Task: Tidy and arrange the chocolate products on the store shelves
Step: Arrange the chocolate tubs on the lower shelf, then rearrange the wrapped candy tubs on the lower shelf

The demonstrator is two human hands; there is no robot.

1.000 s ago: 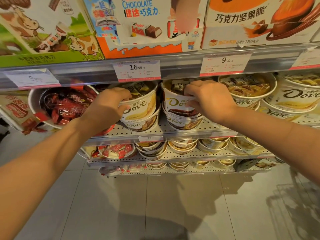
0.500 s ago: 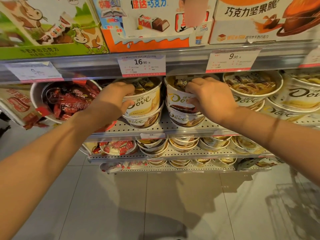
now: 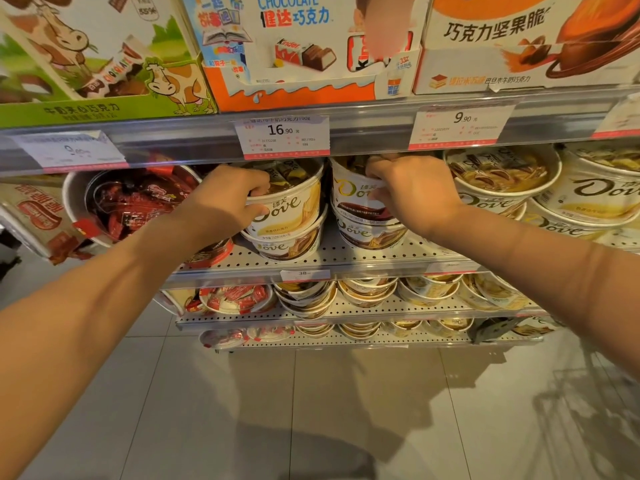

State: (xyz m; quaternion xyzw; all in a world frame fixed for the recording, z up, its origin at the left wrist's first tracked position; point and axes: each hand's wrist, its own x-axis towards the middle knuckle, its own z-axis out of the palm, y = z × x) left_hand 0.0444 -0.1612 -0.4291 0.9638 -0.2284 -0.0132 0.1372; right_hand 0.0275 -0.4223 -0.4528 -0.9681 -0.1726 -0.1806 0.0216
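Left hand (image 3: 225,202) gripping yellow Dove tub (image 3: 291,206); right hand (image 3: 412,195) gripping brown Dove tub (image 3: 353,202), both stacked on shelf (image 3: 346,254).

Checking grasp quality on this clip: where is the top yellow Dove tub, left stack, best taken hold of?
At its rim, from the front and left. The yellow Dove tub is stacked on another, with a neighbouring stack close on its right. The left hand curls over the rim there.
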